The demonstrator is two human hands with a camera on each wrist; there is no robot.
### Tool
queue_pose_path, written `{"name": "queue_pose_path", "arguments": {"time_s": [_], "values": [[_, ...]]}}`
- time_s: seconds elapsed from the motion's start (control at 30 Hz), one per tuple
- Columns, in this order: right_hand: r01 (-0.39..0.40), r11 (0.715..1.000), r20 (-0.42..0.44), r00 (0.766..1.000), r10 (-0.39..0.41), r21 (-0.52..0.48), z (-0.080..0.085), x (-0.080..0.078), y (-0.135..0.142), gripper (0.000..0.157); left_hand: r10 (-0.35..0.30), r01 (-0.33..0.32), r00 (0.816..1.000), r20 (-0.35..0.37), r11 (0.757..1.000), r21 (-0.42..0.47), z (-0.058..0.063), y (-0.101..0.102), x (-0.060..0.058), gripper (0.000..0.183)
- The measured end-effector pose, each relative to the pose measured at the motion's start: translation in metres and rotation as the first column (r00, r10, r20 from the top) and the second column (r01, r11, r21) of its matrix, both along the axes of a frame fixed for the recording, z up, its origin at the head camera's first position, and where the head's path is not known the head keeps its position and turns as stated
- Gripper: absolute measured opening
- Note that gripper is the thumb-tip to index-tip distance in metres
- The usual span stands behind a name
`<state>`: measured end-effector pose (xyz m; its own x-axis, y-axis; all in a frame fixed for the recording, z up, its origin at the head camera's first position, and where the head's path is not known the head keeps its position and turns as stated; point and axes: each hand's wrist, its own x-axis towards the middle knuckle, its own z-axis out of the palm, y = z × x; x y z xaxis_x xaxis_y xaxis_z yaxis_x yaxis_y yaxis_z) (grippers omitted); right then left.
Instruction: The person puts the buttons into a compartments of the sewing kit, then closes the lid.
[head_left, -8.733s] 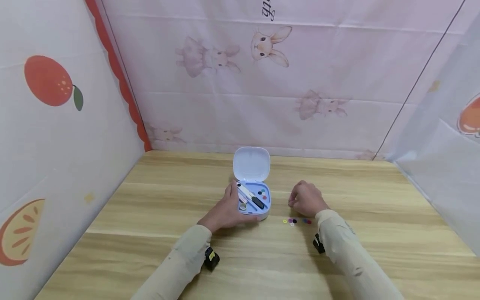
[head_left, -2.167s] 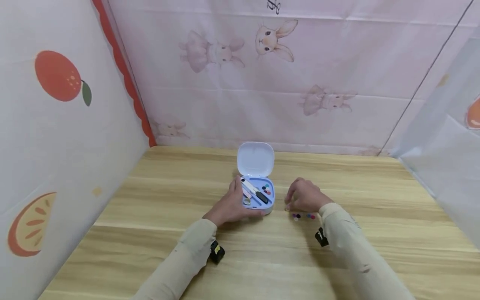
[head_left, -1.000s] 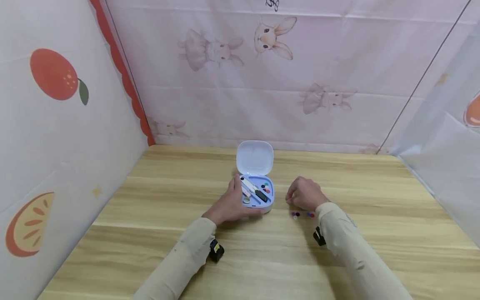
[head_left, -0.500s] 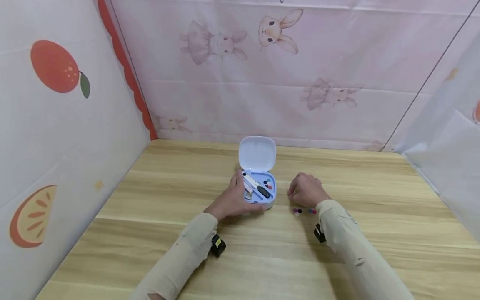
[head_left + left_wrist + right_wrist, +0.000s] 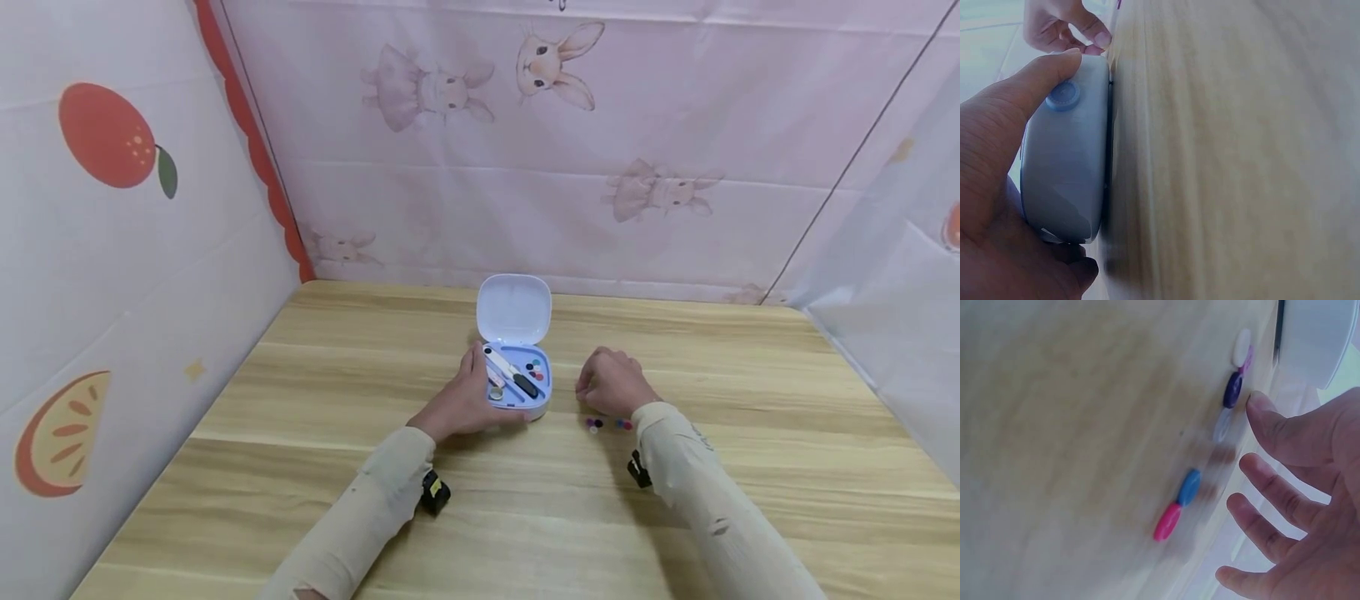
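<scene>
My left hand point(image 5: 462, 400) grips a light blue sewing box point(image 5: 540, 406) at its left side and front, thumb along the front wall beside the round catch point(image 5: 1063, 95). The box stands with its lid point(image 5: 514, 309) raised. Its tray holds several small buttons point(image 5: 535, 367), a white tool with a black end point(image 5: 525, 384) and a silver thimble point(image 5: 496, 393). To the right of the box, my right hand point(image 5: 617, 383) pinches thumb and forefinger together low over the table, at the place of a yellow button; the fingers hide the button itself.
Purple, dark and white buttons point(image 5: 1233, 389) lie close together on the wooden table point(image 5: 525, 517), just in front of my right hand. Blue point(image 5: 1189, 486) and pink-red point(image 5: 1167, 521) buttons lie farther right. A printed cloth wall point(image 5: 420, 200) stands behind the table.
A yellow button lay with the others, then at my right fingertips, and is now out of sight. Another dark button has appeared in the tray. My left hand has kept its grip.
</scene>
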<state>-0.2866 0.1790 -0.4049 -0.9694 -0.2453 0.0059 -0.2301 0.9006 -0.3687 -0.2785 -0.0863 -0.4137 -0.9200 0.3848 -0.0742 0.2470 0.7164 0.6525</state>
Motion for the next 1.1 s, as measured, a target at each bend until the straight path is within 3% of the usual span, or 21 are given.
{"name": "queue_pose_path", "arguments": {"time_s": [1.1], "values": [[-0.047,0.999,-0.002,0.999,0.047,0.012,0.0004,0.003,-0.0002,0.007,-0.012,0.012,1.0,-0.013,1.0,0.018,0.0003,-0.001,0.0004,0.137]]}}
